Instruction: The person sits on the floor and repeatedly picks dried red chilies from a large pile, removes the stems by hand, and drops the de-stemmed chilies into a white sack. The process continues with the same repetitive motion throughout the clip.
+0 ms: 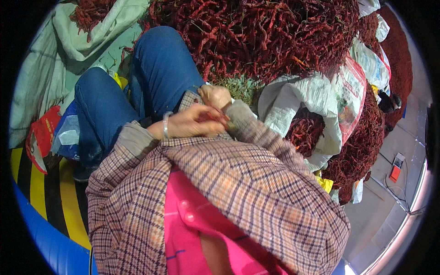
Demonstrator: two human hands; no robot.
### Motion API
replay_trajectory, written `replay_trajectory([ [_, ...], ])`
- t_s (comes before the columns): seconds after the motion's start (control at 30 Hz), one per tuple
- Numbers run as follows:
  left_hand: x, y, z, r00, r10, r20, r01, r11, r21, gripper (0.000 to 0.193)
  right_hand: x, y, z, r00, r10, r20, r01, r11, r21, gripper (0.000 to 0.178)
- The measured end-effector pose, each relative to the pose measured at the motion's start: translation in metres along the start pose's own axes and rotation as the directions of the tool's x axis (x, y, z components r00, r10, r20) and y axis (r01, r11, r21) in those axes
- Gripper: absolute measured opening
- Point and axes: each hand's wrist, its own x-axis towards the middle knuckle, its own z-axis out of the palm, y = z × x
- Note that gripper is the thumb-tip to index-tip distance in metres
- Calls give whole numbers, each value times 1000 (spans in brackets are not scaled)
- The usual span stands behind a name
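My left hand, with a silver bangle at the wrist, reaches across my lap with its fingers curled. Dark red dried chili peppers show at those fingers, partly hidden and blurred. Just beyond it, my right hand is closed beside my knee, near the edge of my checked jacket. What its fingers hold, if anything, is hidden. The two hands are close together, the left one's fingertips next to the right sleeve cuff. A large heap of dried red chili peppers lies in front of me.
A white woven sack holding chilies lies open at right, beside a printed sack. More chili heaps continue along the right. At left are a pale cloth sheet and a red package. Yellow-black stripes mark the lower left.
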Motion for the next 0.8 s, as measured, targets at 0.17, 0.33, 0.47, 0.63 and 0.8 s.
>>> replay_trajectory([
  [0.17,-10,1,-4,949,75,-306,-176,931,-319,14,-8,29,-59,828,375,417,-335,927,-169,28],
  [0.33,-11,-11,-32,869,131,-478,-360,830,-427,10,-4,31,-66,971,44,237,-17,993,-117,54],
  [0.47,-5,-13,-30,839,40,-543,-278,889,-365,13,34,33,-24,917,-221,332,261,962,-81,37],
  [0.63,-7,-19,-35,763,71,-642,-279,932,-229,11,28,23,-59,993,-45,-110,60,988,143,20],
  [0.8,11,-17,-21,741,231,-631,-210,972,110,19,13,-24,-99,964,169,-206,-8,792,611,20],
])
